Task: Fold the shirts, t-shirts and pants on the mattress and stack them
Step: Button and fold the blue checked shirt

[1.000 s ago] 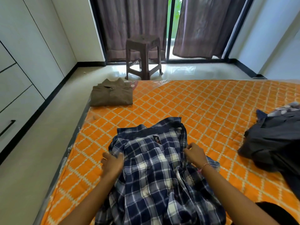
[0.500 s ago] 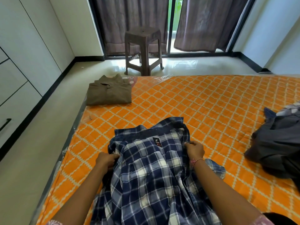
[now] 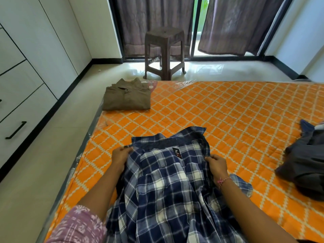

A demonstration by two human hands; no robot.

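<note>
A blue and white plaid shirt (image 3: 164, 186) lies open on the orange mattress (image 3: 228, 109), collar pointing away from me. My left hand (image 3: 121, 157) pinches the shirt's left shoulder beside the collar. My right hand (image 3: 217, 165) grips the right front edge just below the collar. A folded brown shirt (image 3: 127, 96) lies at the mattress's far left corner. A dark grey heap of unfolded clothes (image 3: 305, 165) sits at the right edge.
A brown plastic stool (image 3: 164, 53) stands on the floor beyond the mattress, before the curtained glass door (image 3: 196, 27). White wardrobe drawers (image 3: 19, 95) line the left wall. Bare floor runs along the mattress's left side.
Both hands have slid up the plaid shirt toward the collar, the left from the side onto the shoulder. The collar now lies a bit flatter and wider.
</note>
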